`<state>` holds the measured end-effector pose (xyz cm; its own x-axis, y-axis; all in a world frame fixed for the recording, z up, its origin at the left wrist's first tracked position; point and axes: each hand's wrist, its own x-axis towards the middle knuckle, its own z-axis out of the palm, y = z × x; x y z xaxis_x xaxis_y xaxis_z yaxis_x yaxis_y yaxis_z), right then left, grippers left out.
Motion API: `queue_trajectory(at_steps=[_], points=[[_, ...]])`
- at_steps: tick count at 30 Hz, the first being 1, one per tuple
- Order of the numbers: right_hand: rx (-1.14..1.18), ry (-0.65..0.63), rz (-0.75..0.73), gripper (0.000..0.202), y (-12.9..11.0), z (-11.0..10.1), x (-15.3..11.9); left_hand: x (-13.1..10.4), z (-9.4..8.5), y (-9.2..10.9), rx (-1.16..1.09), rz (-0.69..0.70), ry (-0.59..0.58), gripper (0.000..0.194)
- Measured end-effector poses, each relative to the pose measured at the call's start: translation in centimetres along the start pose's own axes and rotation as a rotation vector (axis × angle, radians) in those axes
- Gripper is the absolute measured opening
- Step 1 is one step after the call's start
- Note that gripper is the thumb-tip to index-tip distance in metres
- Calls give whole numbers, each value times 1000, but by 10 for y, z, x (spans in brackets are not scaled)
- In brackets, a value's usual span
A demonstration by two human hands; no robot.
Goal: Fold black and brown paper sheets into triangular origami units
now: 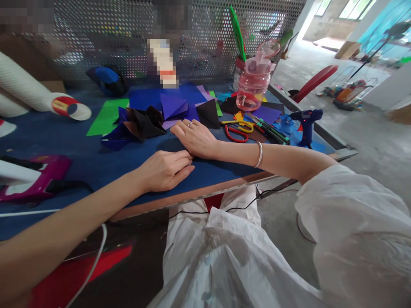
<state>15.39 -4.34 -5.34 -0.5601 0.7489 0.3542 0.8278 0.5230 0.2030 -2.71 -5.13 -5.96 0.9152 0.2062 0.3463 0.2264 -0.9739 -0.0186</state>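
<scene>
Three folded paper pieces lie on the far side of the fingers, with no fingertip seen on them: a black-and-brown piece [148, 122] to the left of the right hand [198, 139], a dark blue piece [116, 137] beside it, and a purple piece [174, 107] farther back. Two hands rest low at the front, the right one with its fingers bent and close together, the left hand [165, 171] with its fingers together and their tips near the heel of the right. Their undersides are hidden, so I cannot tell whether either grips anything. One black sheet [208, 113] lies just behind the right hand, and one large green sheet [105, 116] lies well to the left. Rightward are one pair of scissors [236, 122] with red and yellow handles, one upright pink bottle [253, 85] and one blue glue gun [307, 127]. All of these sit on one blue-covered table [83, 147] with a brown front edge, backed by one perforated metal screen [205, 42]. Beyond it, at the right, the room shows a grey floor [379, 139], one cardboard box [347, 50] and bright windows [356, 8].
</scene>
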Motion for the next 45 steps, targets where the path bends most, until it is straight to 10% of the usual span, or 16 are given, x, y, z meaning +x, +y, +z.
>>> queue_trajectory(at_steps=[22, 34, 45], points=[[22, -55, 192, 31, 49, 4, -28, 3, -6, 4, 45, 135, 126, 45], [-39, -21, 25, 31, -5, -4, 0, 7, -13, 7, 74, 147, 115, 45], [-130, -56, -6, 38, 28, -5, -28, 4, -10, 8, 93, 161, 145, 46]])
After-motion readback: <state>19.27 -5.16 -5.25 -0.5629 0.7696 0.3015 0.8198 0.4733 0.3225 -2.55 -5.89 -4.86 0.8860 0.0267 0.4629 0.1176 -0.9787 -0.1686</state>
